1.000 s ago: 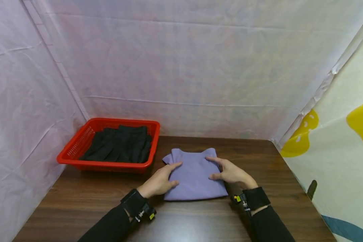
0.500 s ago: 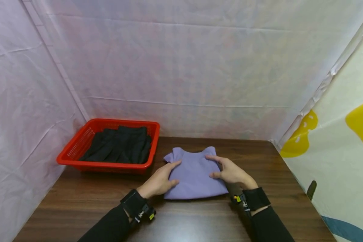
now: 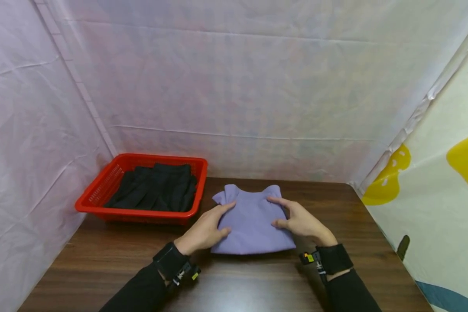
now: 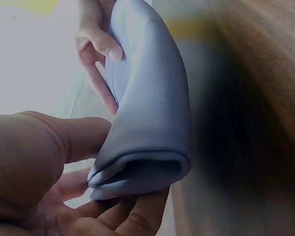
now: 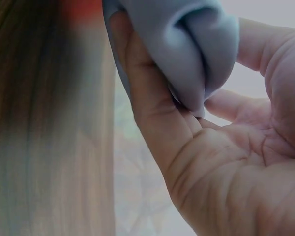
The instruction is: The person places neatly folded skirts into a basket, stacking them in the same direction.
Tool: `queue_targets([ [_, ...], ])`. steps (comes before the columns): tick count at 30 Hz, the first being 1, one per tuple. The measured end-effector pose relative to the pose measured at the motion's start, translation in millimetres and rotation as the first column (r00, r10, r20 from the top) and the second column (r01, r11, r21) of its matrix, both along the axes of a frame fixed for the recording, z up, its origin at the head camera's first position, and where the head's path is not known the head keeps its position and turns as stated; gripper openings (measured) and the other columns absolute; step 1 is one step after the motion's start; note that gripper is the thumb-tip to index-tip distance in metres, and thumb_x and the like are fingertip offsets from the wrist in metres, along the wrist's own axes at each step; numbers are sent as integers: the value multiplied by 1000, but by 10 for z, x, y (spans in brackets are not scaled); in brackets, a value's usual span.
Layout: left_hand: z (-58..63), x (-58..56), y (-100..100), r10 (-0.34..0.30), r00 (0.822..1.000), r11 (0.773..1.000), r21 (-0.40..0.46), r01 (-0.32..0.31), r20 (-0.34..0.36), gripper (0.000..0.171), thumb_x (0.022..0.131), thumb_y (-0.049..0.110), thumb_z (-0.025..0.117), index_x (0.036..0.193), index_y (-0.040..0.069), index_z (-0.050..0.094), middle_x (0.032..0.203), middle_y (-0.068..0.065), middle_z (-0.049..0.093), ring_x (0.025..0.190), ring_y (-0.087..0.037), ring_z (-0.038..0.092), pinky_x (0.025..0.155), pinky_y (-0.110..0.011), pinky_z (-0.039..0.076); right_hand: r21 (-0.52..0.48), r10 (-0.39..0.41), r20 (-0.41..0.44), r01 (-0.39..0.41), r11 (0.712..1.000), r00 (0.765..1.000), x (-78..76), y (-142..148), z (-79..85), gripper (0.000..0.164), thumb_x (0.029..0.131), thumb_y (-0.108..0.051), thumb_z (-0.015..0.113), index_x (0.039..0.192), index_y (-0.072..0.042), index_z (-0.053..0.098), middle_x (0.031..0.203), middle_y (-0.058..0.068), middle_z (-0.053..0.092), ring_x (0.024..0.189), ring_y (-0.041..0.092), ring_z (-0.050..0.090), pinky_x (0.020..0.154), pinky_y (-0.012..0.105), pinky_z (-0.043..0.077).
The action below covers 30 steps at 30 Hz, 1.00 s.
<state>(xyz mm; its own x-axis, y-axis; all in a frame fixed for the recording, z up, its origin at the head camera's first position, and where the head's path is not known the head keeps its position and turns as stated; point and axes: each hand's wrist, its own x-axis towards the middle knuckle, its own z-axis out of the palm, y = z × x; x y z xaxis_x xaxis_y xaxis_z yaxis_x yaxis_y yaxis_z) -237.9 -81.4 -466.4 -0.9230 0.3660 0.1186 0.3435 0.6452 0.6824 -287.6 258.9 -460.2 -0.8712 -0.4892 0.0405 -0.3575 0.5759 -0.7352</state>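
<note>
A folded lavender garment point(image 3: 253, 229) is held by both hands over the table, a dark shadow under its near edge. My left hand point(image 3: 204, 229) grips its left side. In the left wrist view the thumb lies on one face of the garment point(image 4: 155, 98) and curled fingers point(image 4: 142, 216) on the other, beside an open fold. On the opposite side my right hand point(image 3: 304, 222) pinches the edge. The right wrist view shows the garment's rolled end point(image 5: 187, 54) between thumb and fingers. Its far edge dips between two raised corners.
A red plastic basket point(image 3: 140, 213) with folded black clothing point(image 3: 156, 188) inside stands left of the garment on the brown wooden table point(image 3: 249, 286). Pale fabric walls point(image 3: 234, 95) rise behind and on both sides.
Both hands have raised the garment slightly and shifted it a little away from me. Its far edge now sags more in the middle. The basket stays put.
</note>
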Motion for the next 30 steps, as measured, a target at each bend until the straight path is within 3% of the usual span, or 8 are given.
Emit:
queue_targets([
  [6, 149, 4, -32, -10, 999, 1000, -2, 10, -37, 76, 104, 11, 84, 174, 14, 55, 173, -22, 61, 160, -43, 60, 133, -65, 49, -35, -8, 0, 8, 999, 1000, 21, 5, 96, 76, 105, -12, 86, 174, -14, 55, 183, 21, 49, 175, 45, 35, 135, 70, 37],
  [10, 277, -9, -71, -12, 1000, 1000, -21, 11, -21, 77, 107, 14, 82, 177, 18, 52, 176, -19, 58, 161, -41, 58, 134, -64, 48, -59, -16, -1, 16, 998, 1000, 34, 1, 187, 76, 106, -12, 86, 175, -15, 54, 185, 21, 46, 175, 47, 36, 135, 70, 37],
  [16, 451, -58, -196, -24, 999, 999, -44, 22, -46, 77, 109, 15, 80, 179, 18, 49, 178, -19, 56, 164, -42, 56, 134, -64, 47, -56, 5, -74, -9, 998, 997, -6, -75, 314, 75, 108, -12, 84, 175, -11, 53, 184, 21, 47, 172, 51, 40, 133, 74, 39],
  [23, 618, -130, -368, -21, 994, 999, -47, 16, -106, 73, 110, 17, 80, 177, 19, 52, 177, -19, 57, 162, -43, 58, 132, -66, 48, -98, 4, -80, -11, 995, 997, -81, -221, 462, 75, 107, -12, 84, 176, -15, 53, 186, 15, 47, 176, 45, 35, 138, 71, 35],
  [30, 732, -193, -574, 17, 991, 999, -43, -22, -130, 71, 112, 16, 78, 178, 20, 52, 180, -20, 53, 165, -46, 54, 133, -69, 47, -116, -11, -67, 3, 993, 998, -157, -452, 565, 75, 109, -19, 83, 177, -23, 52, 189, 17, 41, 175, 41, 38, 136, 67, 39],
])
